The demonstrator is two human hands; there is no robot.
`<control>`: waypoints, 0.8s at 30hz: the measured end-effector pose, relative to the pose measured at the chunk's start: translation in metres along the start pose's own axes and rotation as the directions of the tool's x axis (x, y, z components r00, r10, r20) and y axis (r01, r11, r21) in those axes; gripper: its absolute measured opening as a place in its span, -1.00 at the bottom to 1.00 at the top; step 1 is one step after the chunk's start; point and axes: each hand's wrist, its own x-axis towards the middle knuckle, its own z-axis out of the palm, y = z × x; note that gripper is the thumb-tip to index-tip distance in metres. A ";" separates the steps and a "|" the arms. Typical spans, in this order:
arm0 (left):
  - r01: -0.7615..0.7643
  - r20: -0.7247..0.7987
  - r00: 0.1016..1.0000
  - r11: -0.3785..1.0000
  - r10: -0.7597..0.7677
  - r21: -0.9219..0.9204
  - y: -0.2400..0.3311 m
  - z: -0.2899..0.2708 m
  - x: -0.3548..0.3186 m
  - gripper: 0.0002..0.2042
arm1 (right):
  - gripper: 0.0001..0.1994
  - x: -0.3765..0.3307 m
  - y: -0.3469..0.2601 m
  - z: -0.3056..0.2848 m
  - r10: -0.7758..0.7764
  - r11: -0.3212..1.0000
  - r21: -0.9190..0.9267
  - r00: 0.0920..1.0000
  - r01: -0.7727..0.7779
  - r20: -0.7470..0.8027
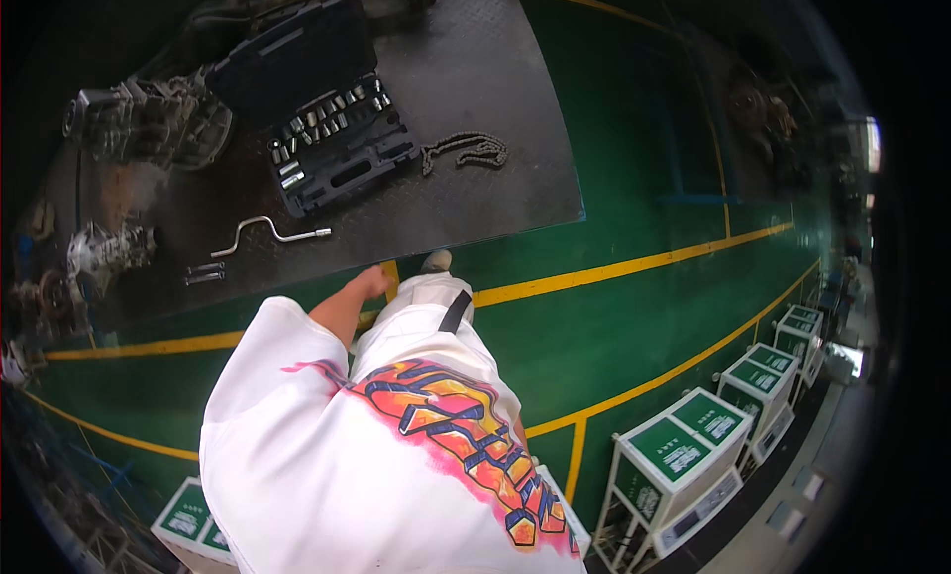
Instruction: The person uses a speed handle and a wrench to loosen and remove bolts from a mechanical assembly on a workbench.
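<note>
My left hand point(372, 282) hangs just off the near edge of the dark metal table point(396, 217), its fingers curled in, with nothing visible in them. My right hand is out of sight; only a sliver of that arm shows beside my shirt. On the tabletop beyond the left hand lies a bent crank-shaped speed brace point(272, 232). Two short metal pieces point(205, 273) rest left of it. Farther back, an open black socket set case point(352, 178) holds several chrome sockets point(322, 116). A roller chain point(466, 150) lies loosely looped to the right of the case.
A large metal gearbox housing point(149, 123) and a smaller casting point(104, 247) sit on the table's left side. Yellow lines point(614, 269) cross the green floor point(555, 346). White stands with green panels point(684, 440) line the lower right; another stand point(188, 515) is lower left.
</note>
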 end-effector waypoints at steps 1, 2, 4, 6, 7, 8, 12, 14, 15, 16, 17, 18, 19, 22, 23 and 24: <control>-0.028 -0.041 0.999 0.997 0.031 0.065 0.030 0.007 0.014 -0.61 | -0.80 -0.001 -0.018 -0.020 0.009 1.000 -0.012 1.000 -0.009 -0.016; -0.070 -0.065 0.995 0.994 0.075 0.084 0.064 0.019 0.018 -0.67 | -0.79 0.000 -0.038 -0.036 0.010 1.000 0.014 0.998 -0.009 -0.056; -0.209 0.061 0.978 0.962 0.201 0.173 0.133 0.017 0.022 -0.78 | -0.79 0.021 -0.084 -0.063 0.004 0.994 0.109 0.990 0.011 -0.141; -0.235 0.153 0.965 0.961 0.213 0.144 0.169 0.028 0.024 -0.78 | -0.78 0.056 -0.136 -0.086 -0.084 0.975 0.183 0.971 0.127 -0.223; -0.293 0.192 0.944 0.950 0.269 0.110 0.191 0.035 0.024 -0.80 | -0.78 0.071 -0.158 -0.085 -0.095 0.980 0.154 0.977 0.125 -0.189; -0.352 0.228 0.919 0.930 0.322 0.106 0.213 0.040 0.023 -0.81 | -0.76 0.085 -0.180 -0.083 -0.134 0.975 0.151 0.975 0.162 -0.179; -0.311 0.124 0.950 0.897 0.287 0.312 0.249 0.056 0.018 -0.78 | -0.76 0.111 -0.269 -0.042 -0.240 0.970 -0.026 0.969 0.242 0.061; -0.246 -0.005 0.966 0.924 0.259 0.292 0.236 0.059 0.009 -0.77 | -0.75 0.123 -0.312 -0.006 -0.260 0.936 -0.172 0.931 0.309 0.256; -0.177 -0.075 0.978 0.961 0.197 0.212 0.226 0.061 0.005 -0.76 | -0.75 0.135 -0.331 0.013 -0.259 0.932 -0.176 0.923 0.316 0.284; -0.113 -0.138 0.982 0.985 0.131 0.130 0.209 0.066 -0.001 -0.74 | -0.76 0.145 -0.347 0.028 -0.271 0.909 -0.207 0.888 0.363 0.371; -0.039 -0.255 0.964 0.992 0.070 0.122 0.188 0.076 -0.006 -0.73 | -0.77 0.151 -0.361 0.040 -0.279 0.880 -0.230 0.844 0.415 0.458; 0.026 -0.365 0.931 0.994 0.016 0.111 0.172 0.081 -0.011 -0.71 | -0.77 0.157 -0.372 0.048 -0.282 0.878 -0.218 0.830 0.426 0.482; 0.089 -0.213 0.975 0.989 -0.062 0.120 0.192 0.076 -0.013 -0.69 | -0.78 0.173 -0.383 0.031 -0.303 0.871 -0.222 0.836 0.438 0.457; 0.276 -0.447 0.851 0.959 -0.277 -0.069 0.184 0.120 -0.024 -0.71 | -0.79 0.186 -0.413 -0.010 -0.287 0.772 -0.363 0.796 0.522 0.533; 0.332 -0.570 0.745 0.934 -0.346 -0.132 0.156 0.142 -0.028 -0.72 | -0.79 0.186 -0.422 -0.013 -0.172 0.760 -0.423 0.781 0.493 0.601; 0.284 -0.582 0.748 0.947 -0.318 -0.151 0.149 0.166 -0.028 -0.72 | -0.78 0.204 -0.428 -0.034 -0.119 0.765 -0.434 0.766 0.477 0.632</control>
